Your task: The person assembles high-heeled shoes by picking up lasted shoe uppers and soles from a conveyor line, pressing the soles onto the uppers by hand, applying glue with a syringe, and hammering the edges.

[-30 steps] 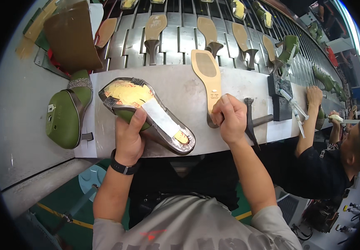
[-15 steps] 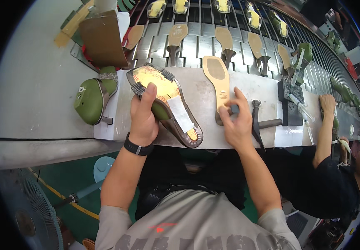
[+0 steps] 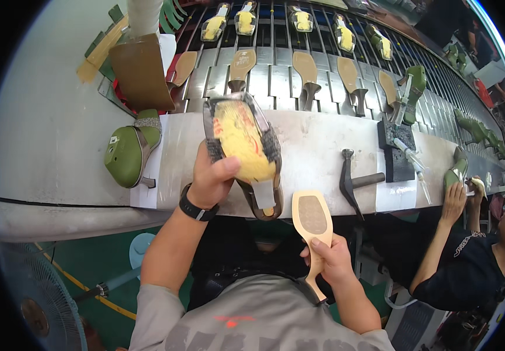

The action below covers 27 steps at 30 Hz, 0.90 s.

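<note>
My left hand [image 3: 210, 178] is wrapped around an unsoled shoe upper [image 3: 246, 140], bottom side up, thumb pressed on its yellow underside. The upper's edge is dark with ribbed black patches, and a white strip lies toward its heel. My right hand [image 3: 335, 260] grips a tan heeled shoe sole [image 3: 311, 212] by its narrow waist, thumb on top. The sole's broad front, with a brownish-grey patch, points away from me; its heel end hangs toward my shirt. Upper and sole are apart, the sole lower and to the right, near the bench's front edge.
A hammer [image 3: 350, 181], a black block [image 3: 398, 155] and syringes [image 3: 413, 155] lie right on the bench [image 3: 316, 137]. A green heeled shoe [image 3: 126, 152] stands left. More soles [image 3: 305, 69] and uppers [image 3: 302, 21] line the conveyor. A co-worker [image 3: 469, 251] handles a green shoe at right.
My right hand has taken hold of the sole and brought it off the bench toward me. The upper in my left hand has shifted right and turned more upright.
</note>
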Motion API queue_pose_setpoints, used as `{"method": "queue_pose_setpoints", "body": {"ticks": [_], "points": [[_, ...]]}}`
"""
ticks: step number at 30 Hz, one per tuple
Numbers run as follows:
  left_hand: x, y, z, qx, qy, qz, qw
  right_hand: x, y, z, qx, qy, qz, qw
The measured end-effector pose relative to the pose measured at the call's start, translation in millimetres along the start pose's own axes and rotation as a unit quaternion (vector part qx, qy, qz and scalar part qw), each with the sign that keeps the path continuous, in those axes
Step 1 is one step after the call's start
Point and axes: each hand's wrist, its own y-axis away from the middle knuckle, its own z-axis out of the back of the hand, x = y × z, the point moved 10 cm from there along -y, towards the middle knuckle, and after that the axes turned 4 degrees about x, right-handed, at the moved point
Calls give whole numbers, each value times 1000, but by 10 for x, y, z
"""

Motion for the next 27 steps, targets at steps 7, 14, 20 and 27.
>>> {"method": "queue_pose_setpoints", "body": {"ticks": [7, 14, 20, 27], "points": [[-431, -234, -169, -22, 60, 46, 997, 983, -99, -715, 89, 18, 182, 979], [-518, -138, -260, -15, 47, 34, 998, 1273, 10, -1238, 117, 86, 223, 964], [-561, 7, -470, 42, 21, 23, 999, 1340, -29, -1699, 151, 102, 123, 975], [-591, 176, -538, 53, 104, 26, 993, 1311, -104, -1757, 154, 163, 151, 963]]}}
